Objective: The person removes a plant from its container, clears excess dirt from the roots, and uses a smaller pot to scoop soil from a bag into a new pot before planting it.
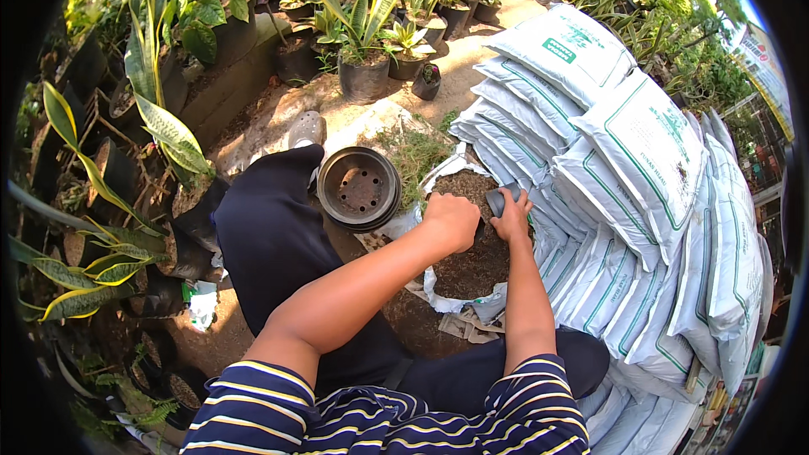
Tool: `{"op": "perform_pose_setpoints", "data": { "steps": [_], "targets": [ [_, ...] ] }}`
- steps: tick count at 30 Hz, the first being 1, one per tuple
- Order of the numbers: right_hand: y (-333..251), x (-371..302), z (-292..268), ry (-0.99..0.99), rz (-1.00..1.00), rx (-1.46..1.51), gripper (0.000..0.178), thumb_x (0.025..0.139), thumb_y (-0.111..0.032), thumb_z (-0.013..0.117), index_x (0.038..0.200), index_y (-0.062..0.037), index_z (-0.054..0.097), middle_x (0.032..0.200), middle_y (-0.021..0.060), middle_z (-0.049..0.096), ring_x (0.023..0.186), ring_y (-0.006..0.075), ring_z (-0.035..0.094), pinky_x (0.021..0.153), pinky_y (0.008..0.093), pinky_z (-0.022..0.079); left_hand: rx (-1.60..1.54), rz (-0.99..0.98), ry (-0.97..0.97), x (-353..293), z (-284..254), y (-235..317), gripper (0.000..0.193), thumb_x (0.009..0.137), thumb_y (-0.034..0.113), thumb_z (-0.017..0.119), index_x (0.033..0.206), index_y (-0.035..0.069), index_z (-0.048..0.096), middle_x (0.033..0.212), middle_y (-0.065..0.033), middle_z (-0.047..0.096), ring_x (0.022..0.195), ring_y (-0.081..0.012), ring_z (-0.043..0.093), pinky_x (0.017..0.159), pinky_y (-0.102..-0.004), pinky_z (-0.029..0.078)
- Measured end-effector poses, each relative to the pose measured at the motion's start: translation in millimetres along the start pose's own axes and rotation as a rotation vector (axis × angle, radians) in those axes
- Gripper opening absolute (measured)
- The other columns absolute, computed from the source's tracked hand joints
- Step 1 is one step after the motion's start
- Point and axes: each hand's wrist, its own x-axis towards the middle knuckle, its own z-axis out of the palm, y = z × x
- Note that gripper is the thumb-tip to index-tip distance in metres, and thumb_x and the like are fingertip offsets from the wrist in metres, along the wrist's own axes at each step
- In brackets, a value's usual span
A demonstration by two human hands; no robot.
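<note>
My left hand (452,221) is closed in a fist over an open white sack (431,291) of dark brown soil (472,274). What it grips, if anything, is hidden behind the fingers. Just to its right, my right hand (511,217) has its fingers curled round a small dark grey pot (499,199), tilted above the soil at the sack's right side. A stack of round black plastic pots (361,188) stands left of the sack, the top one showing drainage holes in its base.
Filled white sacks (645,164) are piled high along the right. Potted snake plants (364,76) line the back, and more plants in black pots (175,248) crowd the left. A tuft of grass (421,156) grows behind the open sack. Crumpled plastic (200,305) lies at left.
</note>
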Motion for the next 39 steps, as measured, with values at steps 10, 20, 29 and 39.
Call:
{"op": "perform_pose_setpoints", "data": {
  "steps": [10,20,29,39],
  "targets": [
    [-1.0,-110.5,-6.1,0.309,-0.084,0.097,0.084,0.07,0.003,0.083,0.142,-0.0255,0.053,0.164,0.0147,0.026,0.15,0.0452,0.028,0.11,0.0524,0.052,0.113,0.136,-0.141,-13.7,-9.5,7.1,0.041,0.093,0.038,0.07,0.111,0.002,0.075,0.118,-0.0169,0.074,0.112,-0.0352,0.071,0.095,-0.0467,0.056],
    [78.9,-131.0,2.7,0.579,0.63,0.494,0.088,0.075,-0.01,0.088,0.149,-0.0225,0.043,0.16,0.0199,0.031,0.145,0.0457,0.032,0.116,0.0521,0.041,0.327,0.355,-0.082,-49.3,-46.9,-8.4,0.051,0.096,0.034,0.067,0.133,-0.002,0.064,0.144,-0.0172,0.061,0.121,-0.037,0.064,0.103,-0.0459,0.052],
    [75.8,-131.3,41.1,0.01,0.798,0.359,0.109,0.077,-0.032,0.084,0.164,-0.0254,0.019,0.155,0.0379,0.026,0.142,0.0553,0.031,0.119,0.0531,0.034,0.182,0.308,-0.036,-18.4,-34.2,-33.8,0.038,0.095,0.031,0.067,0.118,0.001,0.073,0.119,-0.02,0.072,0.112,-0.0381,0.068,0.097,-0.0476,0.055],
    [64.7,-121.8,43.3,0.076,1.018,0.734,0.108,0.07,-0.033,0.078,0.164,-0.0256,0.026,0.153,0.0301,0.027,0.139,0.0541,0.034,0.097,0.0458,0.058,0.165,0.13,-0.061,-17.4,-37.3,4.2,0.041,0.095,0.04,0.069,0.097,0.001,0.078,0.098,-0.021,0.076,0.091,-0.0405,0.074,0.084,-0.0495,0.059]
  ]
}}
